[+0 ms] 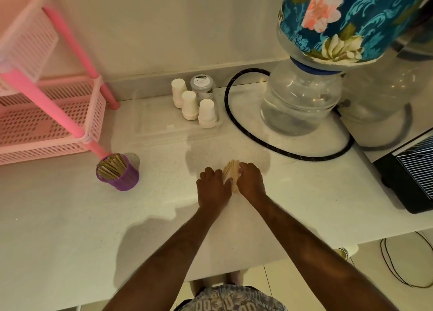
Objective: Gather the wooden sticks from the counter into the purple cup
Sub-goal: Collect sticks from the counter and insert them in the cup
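Open counter (164, 193) between hands and purple cup (118, 173); pink rack (46, 114) crowds cup.

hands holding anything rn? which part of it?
Yes. Both hands, left hand and right hand, hold one bundle of wooden sticks between them, pressing its long sides on the counter. Its far end pokes out beyond the fingers.

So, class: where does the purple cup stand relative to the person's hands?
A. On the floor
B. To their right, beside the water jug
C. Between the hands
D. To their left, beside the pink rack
D: the purple cup stands left of both hands, at the pink rack's foot.
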The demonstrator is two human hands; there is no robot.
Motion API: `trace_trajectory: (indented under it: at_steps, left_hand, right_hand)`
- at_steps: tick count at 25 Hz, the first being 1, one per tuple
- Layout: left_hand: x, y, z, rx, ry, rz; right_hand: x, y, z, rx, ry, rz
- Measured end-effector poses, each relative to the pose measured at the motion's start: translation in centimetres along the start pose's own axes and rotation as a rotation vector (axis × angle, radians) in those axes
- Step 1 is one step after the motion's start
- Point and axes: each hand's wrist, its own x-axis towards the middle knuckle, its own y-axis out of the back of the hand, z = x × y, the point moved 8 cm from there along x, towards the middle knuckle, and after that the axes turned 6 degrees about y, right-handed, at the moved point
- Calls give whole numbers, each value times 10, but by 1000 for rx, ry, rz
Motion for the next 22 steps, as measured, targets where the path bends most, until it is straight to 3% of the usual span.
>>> trace_trajectory:
  at_steps: [3,5,8,12,22]
  left_hand:
    - [1,0,2,10,6,5]
    - [3,1,3,17,6,6]
    - [6,2,3,46,-28,-10]
    - [12,4,-2,79,-102,-24]
    - [26,5,-14,53,-176,-134]
  right_hand:
    - [1,-5,-2,253,-59,-1]
    - [2,-2,-3,269,-52,25]
    - [8,5,-15,12,167,15]
    - [7,-14,-28,-278,519,-216]
    - [6,-23,-47,-502,687,-206]
